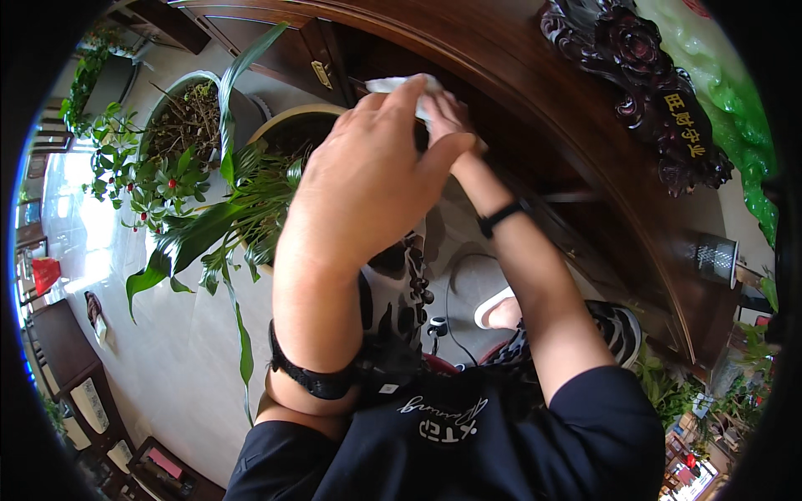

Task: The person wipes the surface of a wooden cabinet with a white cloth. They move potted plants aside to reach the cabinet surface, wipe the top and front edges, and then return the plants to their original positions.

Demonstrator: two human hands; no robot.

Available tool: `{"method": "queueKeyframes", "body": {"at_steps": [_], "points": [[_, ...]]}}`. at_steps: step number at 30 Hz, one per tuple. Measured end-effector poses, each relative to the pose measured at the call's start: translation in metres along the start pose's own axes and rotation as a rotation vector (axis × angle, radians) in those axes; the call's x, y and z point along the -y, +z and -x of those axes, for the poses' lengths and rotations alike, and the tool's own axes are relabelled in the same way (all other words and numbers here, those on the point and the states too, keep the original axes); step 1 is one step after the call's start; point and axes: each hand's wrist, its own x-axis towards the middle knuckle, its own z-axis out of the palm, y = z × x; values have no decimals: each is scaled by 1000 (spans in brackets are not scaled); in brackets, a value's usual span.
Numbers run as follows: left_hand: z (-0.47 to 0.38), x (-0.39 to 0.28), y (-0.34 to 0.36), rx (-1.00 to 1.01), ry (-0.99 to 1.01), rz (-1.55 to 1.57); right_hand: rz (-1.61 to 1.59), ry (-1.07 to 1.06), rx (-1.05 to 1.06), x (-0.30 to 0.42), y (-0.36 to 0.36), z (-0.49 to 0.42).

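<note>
My left hand (366, 172) is large and close to the camera, back of the hand upward, thumb spread from the fingers. Its palm is hidden. Just beyond it, my right hand (448, 119) has its fingers on a crumpled white cloth or tissue (427, 106). Part of that cloth shows past my left fingertips, so whether those fingers grip it is unclear. Behind both hands is a dark wooden cabinet (526, 94) with a brass fitting (322, 74). The left thumb overlaps the right wrist in the view.
Potted plants with long leaves (200, 235) and red berries stand at left, beside a round grey pot (241, 119). A carved ornament (651, 87) with green parts rests on the cabinet. A black cable (448, 300) lies on the floor near my white-shod foot (501, 310).
</note>
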Motion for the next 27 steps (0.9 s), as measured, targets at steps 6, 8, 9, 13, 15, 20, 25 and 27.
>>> {"method": "queueKeyframes", "body": {"at_steps": [6, 8, 9, 13, 15, 20, 25, 27], "points": [[32, -28, 9, 212, 182, -58, -81, 934, -266, -68, -71, 55], [39, -47, 14, 405, 220, -83, -127, 1135, 59, -86, -88, 32], [40, -53, 15, 461, 218, -31, -128, 1113, 181, -90, -90, 25], [36, -56, 16, 504, 222, -3, 21, 871, 169, -87, -76, 16], [35, -52, 16, 497, 194, 5, 56, 760, 129, -82, -57, 2], [33, -55, 21, 492, 187, -27, -4, 473, 107, -61, 11, -79], [33, -55, 24, 493, 242, -38, -154, 197, 98, -41, 53, -129], [34, -58, 27, 492, 228, -42, -284, 57, 73, -35, 52, -116]]}}
